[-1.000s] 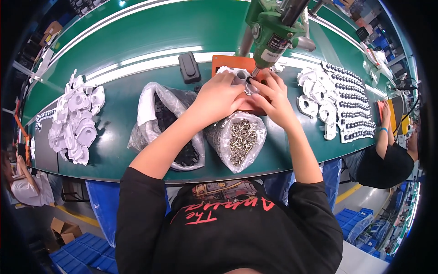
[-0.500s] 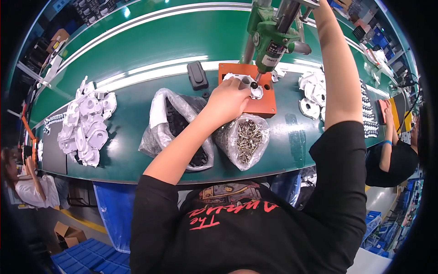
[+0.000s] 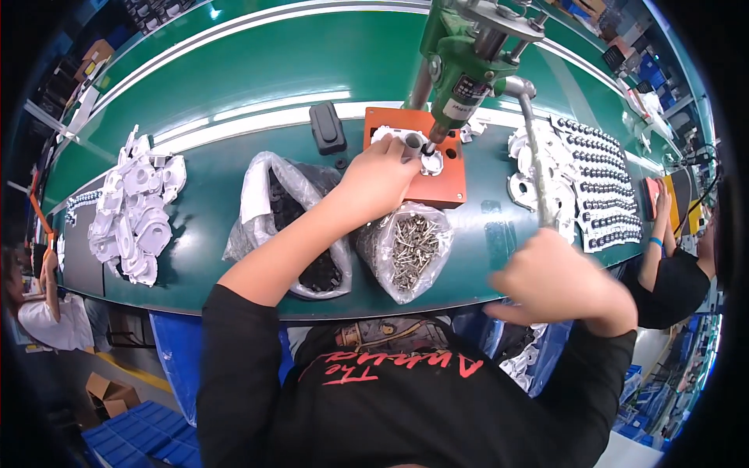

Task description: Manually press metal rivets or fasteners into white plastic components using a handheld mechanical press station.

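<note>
A white moulded plastic part (image 3: 431, 163) lies on an orange fixture block (image 3: 449, 189). My left hand (image 3: 380, 178) is closed on its left side, fingertips partly hidden, beside a grey cylindrical piece (image 3: 413, 143). The tip of a green hand press (image 3: 460, 100) comes down on a small black piece (image 3: 427, 150) at the plastic part. On the right, my right hand (image 3: 555, 279), slightly blurred, is closed round the lower end of the press's long lever (image 3: 538, 160).
Bags of screws (image 3: 413, 253) and black pieces (image 3: 318, 273) stand before the fixture. White parts are heaped left (image 3: 140, 218) and right (image 3: 524, 191), near rows of black-topped parts (image 3: 608, 187). A black case (image 3: 328, 129) lies behind; co-workers (image 3: 663, 273) sit either side.
My right hand has come down from the top of the view toward me, swinging the lever downward. The press tip has lowered onto the black piece. My left hand stays on the plastic part.
</note>
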A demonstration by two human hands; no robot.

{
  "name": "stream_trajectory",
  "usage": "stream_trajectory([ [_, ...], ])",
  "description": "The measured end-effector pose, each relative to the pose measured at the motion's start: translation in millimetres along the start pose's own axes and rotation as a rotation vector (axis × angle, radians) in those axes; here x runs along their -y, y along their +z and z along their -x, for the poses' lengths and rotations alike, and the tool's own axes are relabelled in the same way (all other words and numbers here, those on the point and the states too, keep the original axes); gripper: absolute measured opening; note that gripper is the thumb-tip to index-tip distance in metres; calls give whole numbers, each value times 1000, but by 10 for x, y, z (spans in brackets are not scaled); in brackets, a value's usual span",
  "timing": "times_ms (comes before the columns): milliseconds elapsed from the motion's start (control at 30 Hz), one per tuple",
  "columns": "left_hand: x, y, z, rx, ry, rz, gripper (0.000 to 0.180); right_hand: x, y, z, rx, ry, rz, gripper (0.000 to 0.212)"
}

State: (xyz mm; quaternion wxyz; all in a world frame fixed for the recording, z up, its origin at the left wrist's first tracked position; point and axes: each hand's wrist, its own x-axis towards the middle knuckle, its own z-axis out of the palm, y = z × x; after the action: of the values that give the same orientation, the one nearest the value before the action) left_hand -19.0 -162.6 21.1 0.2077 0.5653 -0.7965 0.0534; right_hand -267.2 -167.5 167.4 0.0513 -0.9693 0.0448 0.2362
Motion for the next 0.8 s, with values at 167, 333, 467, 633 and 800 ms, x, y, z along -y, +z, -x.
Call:
stream_trajectory([
  [167,124,25,98,94,-44,244,28,-9,-118,-27,-365,-137,-683,48],
  [333,223,37,-130,11,-148,278,35,-939,-485,363,-1169,-740,-1487,45],
  [467,464,288,-109,-54,-6,152,39,-1338,-779,-779,-1726,-27,-1509,40],
  [633,401,-12,-167,46,-18,141,36,-1441,-406,-650,-1352,146,-1367,74],
  [800,336,-245,-145,26,-315,524,19,-1132,623,-288,-1571,438,-808,34],
])
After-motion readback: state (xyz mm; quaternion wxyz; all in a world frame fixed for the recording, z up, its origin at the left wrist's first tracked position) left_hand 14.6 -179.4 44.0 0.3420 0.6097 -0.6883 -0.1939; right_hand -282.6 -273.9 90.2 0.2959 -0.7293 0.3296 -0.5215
